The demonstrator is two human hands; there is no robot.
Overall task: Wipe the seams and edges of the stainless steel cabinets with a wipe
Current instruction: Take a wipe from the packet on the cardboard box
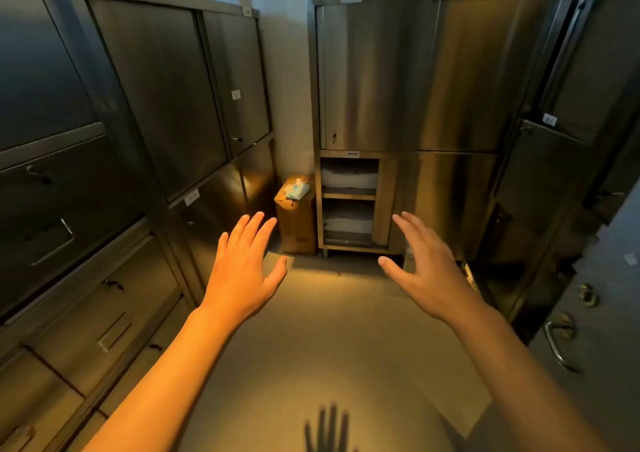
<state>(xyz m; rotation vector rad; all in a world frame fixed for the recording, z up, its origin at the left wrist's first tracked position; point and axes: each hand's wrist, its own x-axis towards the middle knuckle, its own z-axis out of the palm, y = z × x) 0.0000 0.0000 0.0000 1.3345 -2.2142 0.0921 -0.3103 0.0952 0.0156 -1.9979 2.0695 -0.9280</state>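
Head view
Left hand (242,271): spread wide, holds nothing.
Right hand (427,271): spread wide, holds nothing.
Wipes: soft pale-blue wipe pack (297,189) on brown cardboard box (297,221), beside the shiny steel cabinets (433,77).
Handling: likely light and floppy; pinch one corner.

A wipe pack (297,188) lies on a box (298,223) between two cabinets (408,70).
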